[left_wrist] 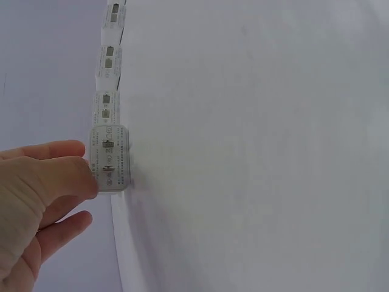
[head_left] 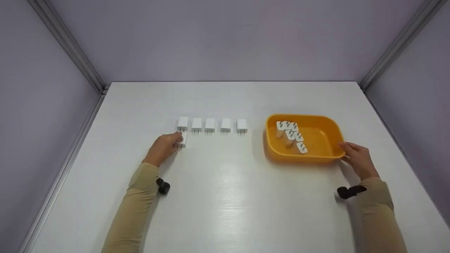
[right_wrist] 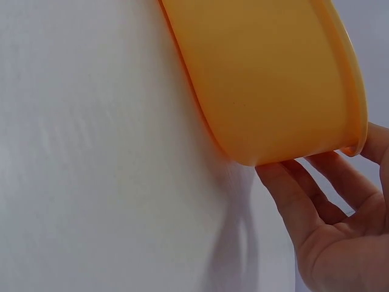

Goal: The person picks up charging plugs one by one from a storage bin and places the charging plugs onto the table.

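Charger (left_wrist: pixel 110 158), held: being pinched by the left hand (head_left: pixel 161 149), prongs pointing toward the person, just in front of the row's left end; whether it is touching the counter (head_left: pixel 228 196), cannot tell.
Left fingers: clamping on that charger's sides.
Row, five chargers (head_left: pixel 210 124): lying side by side on the counter, prongs facing the person, gaps separating them.
Tray (head_left: pixel 306 159), yellow-orange: occupying the counter's right side, apart from the row.
Contents, six chargers (head_left: pixel 289 134): standing upright in the tray's left part, prongs pointing up.
Right hand (head_left: pixel 360 160): gripping the tray's near right corner, fingers pressing the outer wall, thumb holding the rim.
Sleeves (head_left: pixel 128 211), tan: covering both forearms.
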### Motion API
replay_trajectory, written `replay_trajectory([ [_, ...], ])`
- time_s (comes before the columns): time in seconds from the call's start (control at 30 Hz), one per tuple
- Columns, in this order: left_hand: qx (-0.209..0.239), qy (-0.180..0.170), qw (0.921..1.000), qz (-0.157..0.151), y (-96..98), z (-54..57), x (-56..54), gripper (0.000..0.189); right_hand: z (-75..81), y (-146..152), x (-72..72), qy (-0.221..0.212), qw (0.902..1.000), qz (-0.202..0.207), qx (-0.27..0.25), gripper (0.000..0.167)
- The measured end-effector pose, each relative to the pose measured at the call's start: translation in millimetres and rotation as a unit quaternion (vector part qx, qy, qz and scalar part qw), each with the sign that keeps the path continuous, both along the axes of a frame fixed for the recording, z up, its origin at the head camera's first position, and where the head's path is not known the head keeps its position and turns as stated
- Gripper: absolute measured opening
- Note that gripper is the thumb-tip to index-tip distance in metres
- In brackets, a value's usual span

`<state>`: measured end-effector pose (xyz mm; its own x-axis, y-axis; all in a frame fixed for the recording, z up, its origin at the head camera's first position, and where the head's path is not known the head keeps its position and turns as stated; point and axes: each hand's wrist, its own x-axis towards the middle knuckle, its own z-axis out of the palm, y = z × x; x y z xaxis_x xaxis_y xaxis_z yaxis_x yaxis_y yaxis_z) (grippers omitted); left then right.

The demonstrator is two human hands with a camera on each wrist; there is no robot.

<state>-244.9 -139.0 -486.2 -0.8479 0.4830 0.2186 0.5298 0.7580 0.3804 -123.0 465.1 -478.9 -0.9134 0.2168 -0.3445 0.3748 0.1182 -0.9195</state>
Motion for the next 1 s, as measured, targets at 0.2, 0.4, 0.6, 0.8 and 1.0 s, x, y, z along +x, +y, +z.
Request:
replay_trajectory([
  [0.2, -0.003, -0.010, 0.9999, 0.003, 7.5, 5.8, 2.8, 0.022, -1.6, 1, -1.9, -0.017, 0.9995, 0.005, 0.025, 0.084],
  [0.4, -0.013, 0.037, 0.9989, -0.026, 20.6, 9.2, 5.4, 0.025, -0.8, -1, 0.4, -0.002, 0.9997, 0.008, 0.023, 0.084],
  [0.6, -0.008, 0.045, 0.9978, -0.048, 38.4, 15.1, 8.2, 0.023, 0.2, -3, 1.7, 0.012, 0.9992, 0.017, 0.033, 0.082],
  [0.8, -0.006, 0.039, 0.9959, -0.081, 62.7, 17.1, 11.6, 0.022, -1.2, -1, 1.1, 0.000, 0.9983, 0.017, 0.056, 0.082],
  [1.0, 0.002, 0.060, 0.9909, -0.121, 90.7, 16.2, 15.2, 0.021, -2.5, 0, 0.8, -0.001, 0.9982, 0.019, 0.056, 0.082],
])
